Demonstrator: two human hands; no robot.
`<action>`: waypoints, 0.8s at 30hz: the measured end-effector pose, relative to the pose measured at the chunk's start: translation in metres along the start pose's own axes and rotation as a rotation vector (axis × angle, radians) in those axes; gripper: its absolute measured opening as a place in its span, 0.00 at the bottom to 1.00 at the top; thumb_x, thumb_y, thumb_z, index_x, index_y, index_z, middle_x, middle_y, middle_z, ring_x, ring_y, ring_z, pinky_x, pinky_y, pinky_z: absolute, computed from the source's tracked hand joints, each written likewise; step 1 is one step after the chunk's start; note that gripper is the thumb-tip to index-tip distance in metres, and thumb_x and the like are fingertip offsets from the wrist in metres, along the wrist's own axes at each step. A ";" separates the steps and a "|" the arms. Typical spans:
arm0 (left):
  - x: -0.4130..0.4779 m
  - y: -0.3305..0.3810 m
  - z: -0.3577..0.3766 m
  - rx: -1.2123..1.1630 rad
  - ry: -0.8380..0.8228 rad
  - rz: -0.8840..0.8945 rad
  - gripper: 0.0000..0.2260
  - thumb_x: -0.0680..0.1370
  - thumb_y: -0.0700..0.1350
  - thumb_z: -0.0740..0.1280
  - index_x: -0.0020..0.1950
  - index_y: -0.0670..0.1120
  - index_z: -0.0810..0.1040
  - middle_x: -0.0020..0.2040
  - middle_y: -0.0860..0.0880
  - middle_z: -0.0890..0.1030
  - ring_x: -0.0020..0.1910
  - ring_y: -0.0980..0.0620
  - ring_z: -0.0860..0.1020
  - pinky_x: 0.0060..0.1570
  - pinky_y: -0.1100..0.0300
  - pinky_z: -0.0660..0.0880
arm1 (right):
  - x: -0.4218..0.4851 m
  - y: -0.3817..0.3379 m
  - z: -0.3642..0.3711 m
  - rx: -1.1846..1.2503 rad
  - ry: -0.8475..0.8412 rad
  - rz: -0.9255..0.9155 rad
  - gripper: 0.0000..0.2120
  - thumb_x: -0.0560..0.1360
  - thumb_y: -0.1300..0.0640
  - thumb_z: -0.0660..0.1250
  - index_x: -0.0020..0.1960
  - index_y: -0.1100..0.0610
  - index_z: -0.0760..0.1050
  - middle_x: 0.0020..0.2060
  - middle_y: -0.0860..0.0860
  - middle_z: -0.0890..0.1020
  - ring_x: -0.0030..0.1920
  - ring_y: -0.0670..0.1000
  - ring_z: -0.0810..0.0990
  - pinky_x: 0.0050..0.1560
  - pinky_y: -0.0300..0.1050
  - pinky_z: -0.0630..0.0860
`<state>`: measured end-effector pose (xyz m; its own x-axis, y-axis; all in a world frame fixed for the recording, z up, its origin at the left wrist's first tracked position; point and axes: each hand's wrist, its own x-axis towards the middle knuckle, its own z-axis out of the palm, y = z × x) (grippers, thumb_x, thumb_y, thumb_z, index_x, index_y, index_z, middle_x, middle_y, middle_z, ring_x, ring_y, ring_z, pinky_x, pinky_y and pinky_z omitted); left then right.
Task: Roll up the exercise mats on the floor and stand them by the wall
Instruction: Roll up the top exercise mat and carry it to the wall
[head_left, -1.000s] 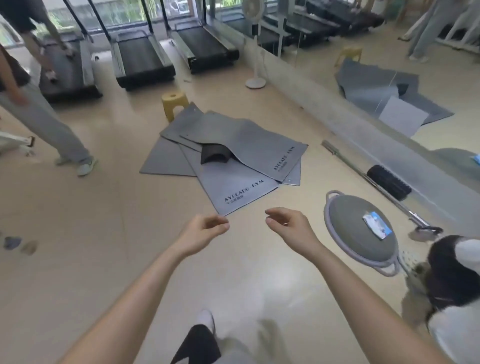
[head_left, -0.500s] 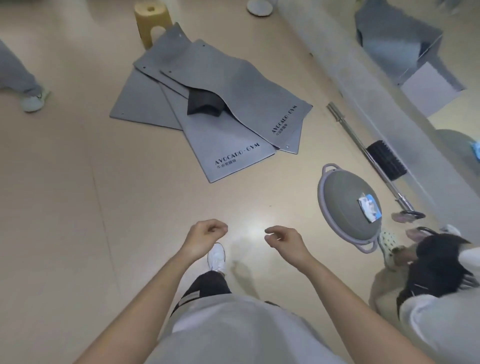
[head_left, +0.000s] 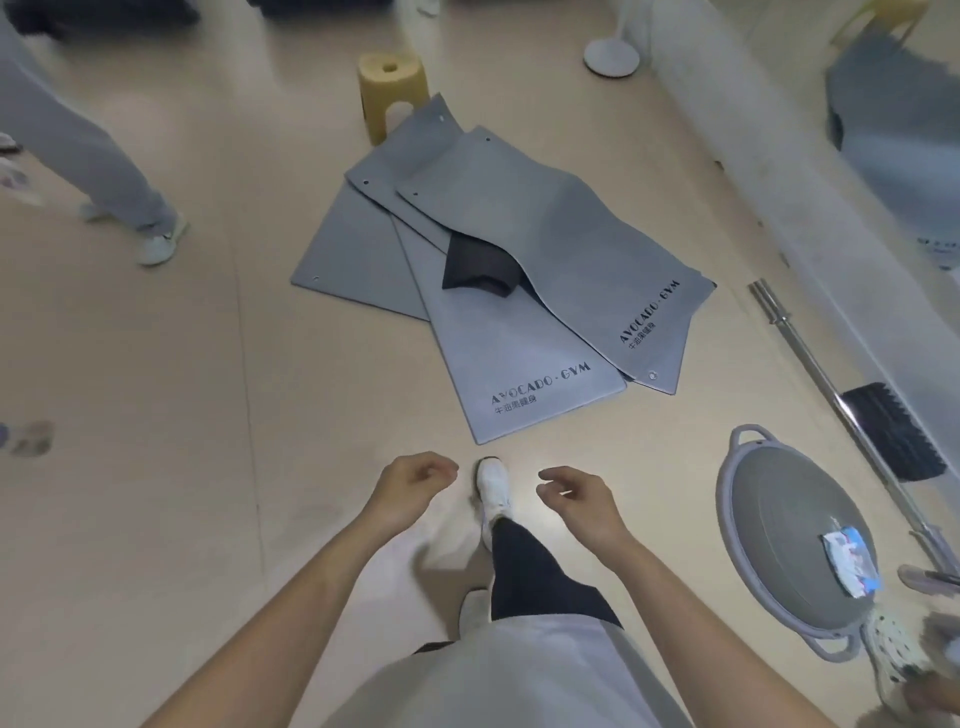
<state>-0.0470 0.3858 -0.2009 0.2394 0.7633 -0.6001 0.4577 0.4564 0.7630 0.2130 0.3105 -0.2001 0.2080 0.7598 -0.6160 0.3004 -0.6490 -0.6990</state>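
Several grey exercise mats (head_left: 519, 364) lie flat in an overlapping pile on the beige floor ahead of me, two showing "AVOCADO GYM" lettering. One mat has a fold that bares its dark underside (head_left: 480, 267). My left hand (head_left: 410, 493) hangs in the air short of the nearest mat corner, fingers loosely curled and holding nothing. My right hand (head_left: 576, 501) is level with it, fingers bent and apart, also holding nothing. My white shoe (head_left: 492, 486) stands between the two hands.
A yellow stool (head_left: 392, 91) stands behind the pile. A grey balance dome (head_left: 795, 540) with a small packet lies at the right, beside a barbell (head_left: 841, 410) and a black roller (head_left: 893, 431) along the mirrored wall. A person's legs (head_left: 98, 156) are at the left, a fan base (head_left: 612, 57) beyond.
I have stepped closer to the mats and the view has tilted down. My foot has come forward between my hands. Both hands stay held out with nothing in them.
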 end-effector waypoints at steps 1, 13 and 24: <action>0.016 0.009 -0.012 0.008 0.008 -0.012 0.05 0.79 0.42 0.72 0.48 0.50 0.87 0.46 0.56 0.87 0.51 0.54 0.83 0.55 0.59 0.76 | 0.023 -0.013 0.003 -0.002 -0.013 -0.008 0.08 0.77 0.55 0.72 0.56 0.49 0.83 0.41 0.44 0.84 0.44 0.46 0.82 0.48 0.38 0.73; 0.191 0.111 -0.154 -0.039 0.143 -0.167 0.07 0.81 0.41 0.69 0.48 0.52 0.85 0.49 0.49 0.87 0.51 0.49 0.83 0.52 0.60 0.75 | 0.281 -0.207 0.015 -0.205 -0.239 -0.065 0.11 0.77 0.53 0.73 0.59 0.53 0.83 0.49 0.50 0.84 0.50 0.50 0.83 0.56 0.46 0.77; 0.372 0.156 -0.356 -0.167 0.098 -0.128 0.06 0.81 0.40 0.69 0.52 0.46 0.86 0.49 0.49 0.87 0.49 0.51 0.83 0.52 0.62 0.76 | 0.454 -0.402 0.092 -0.217 -0.090 -0.001 0.13 0.80 0.53 0.70 0.62 0.55 0.81 0.52 0.52 0.84 0.52 0.52 0.83 0.51 0.41 0.75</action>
<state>-0.1916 0.9040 -0.2198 0.1008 0.7313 -0.6746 0.3292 0.6153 0.7162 0.1010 0.9122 -0.2320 0.1269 0.7474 -0.6521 0.4959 -0.6172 -0.6109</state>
